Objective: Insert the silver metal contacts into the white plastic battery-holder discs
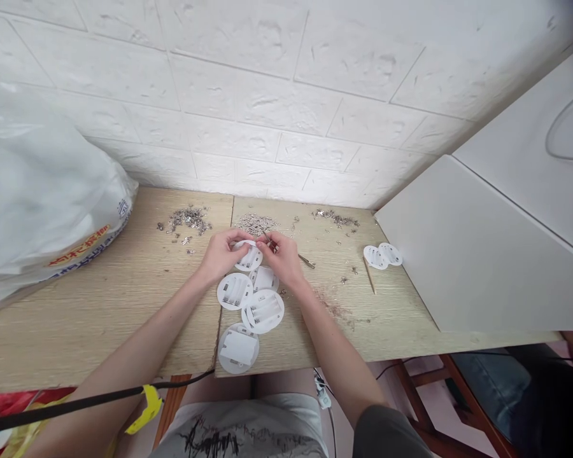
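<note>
My left hand (222, 253) grips a white round plastic battery holder (249, 257) at the middle of the wooden table (100, 305). My right hand (281, 256) holds metal tweezers (305, 259) with the tip at the holder's top edge. Below my hands lie several more white round holders (262, 310), one (237, 347) at the table's front edge. Small metal contacts lie in piles (254, 222) just behind my hands.
A large white plastic bag (38, 197) fills the left of the table. Two more round holders (382, 256) and a thin wooden stick (369, 275) lie at the right, near a white cabinet (477, 254). A white brick wall stands behind. A black cable (76, 404) crosses below the table edge.
</note>
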Available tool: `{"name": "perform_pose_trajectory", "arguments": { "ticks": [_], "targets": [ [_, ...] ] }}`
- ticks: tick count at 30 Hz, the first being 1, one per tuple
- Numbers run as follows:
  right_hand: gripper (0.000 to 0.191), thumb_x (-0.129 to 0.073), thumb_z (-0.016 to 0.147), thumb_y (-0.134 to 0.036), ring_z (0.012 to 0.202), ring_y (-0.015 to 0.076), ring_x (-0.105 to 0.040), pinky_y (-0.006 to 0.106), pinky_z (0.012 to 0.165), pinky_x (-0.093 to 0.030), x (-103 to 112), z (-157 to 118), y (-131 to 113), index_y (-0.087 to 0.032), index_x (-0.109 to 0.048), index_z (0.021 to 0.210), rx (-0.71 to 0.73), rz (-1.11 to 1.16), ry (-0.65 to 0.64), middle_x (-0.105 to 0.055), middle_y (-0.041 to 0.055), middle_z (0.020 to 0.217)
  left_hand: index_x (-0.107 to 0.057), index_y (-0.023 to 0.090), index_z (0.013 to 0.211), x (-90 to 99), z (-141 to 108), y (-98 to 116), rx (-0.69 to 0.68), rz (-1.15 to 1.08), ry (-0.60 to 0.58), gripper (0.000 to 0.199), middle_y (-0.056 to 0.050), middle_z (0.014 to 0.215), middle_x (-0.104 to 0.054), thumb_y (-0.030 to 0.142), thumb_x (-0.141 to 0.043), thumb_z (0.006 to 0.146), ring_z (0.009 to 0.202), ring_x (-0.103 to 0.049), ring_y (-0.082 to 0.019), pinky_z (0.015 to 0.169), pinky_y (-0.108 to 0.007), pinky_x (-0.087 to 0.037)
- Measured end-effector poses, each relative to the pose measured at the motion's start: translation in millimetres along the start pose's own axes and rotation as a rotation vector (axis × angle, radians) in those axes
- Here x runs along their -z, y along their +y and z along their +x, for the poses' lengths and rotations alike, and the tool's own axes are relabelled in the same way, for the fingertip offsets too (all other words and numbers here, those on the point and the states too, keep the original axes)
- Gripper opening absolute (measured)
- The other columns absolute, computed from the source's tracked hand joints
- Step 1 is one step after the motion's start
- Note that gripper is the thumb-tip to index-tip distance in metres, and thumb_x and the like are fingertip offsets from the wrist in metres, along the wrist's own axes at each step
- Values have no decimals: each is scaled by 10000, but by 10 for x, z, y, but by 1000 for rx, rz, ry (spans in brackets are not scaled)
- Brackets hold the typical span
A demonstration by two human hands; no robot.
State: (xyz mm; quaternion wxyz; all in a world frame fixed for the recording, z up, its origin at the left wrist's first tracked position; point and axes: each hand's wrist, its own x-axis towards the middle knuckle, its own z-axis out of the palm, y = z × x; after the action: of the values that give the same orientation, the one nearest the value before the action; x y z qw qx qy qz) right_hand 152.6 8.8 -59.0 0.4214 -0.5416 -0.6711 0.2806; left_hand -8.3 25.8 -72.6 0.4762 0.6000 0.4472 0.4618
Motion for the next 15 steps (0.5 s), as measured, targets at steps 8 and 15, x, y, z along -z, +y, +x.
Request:
{"name": "perform_pose_trajectory", "arguments": {
  "ticks": [8,15],
  "targets": [
    [116,-549,839,-234,675,128,-519,251,663,-398,2,-5,-12,-168,-641,812,40,-43,3,-656,17,794,-720,180,886,60,14,6,-181,276,-32,239,-67,966,-657,173,-550,719,907,-612,-203,726,-286,-476],
    [120,-543,848,-236,704,137,-538,258,680,-406,-3,-4,3,-175,-644,828,55,-84,-6,-666,23,811,-719,197,841,60,-3,40,-244,440,5,194,-46,814,-640,199,-552,743,776,-564,-193,704,-298,-443]
  ]
}}
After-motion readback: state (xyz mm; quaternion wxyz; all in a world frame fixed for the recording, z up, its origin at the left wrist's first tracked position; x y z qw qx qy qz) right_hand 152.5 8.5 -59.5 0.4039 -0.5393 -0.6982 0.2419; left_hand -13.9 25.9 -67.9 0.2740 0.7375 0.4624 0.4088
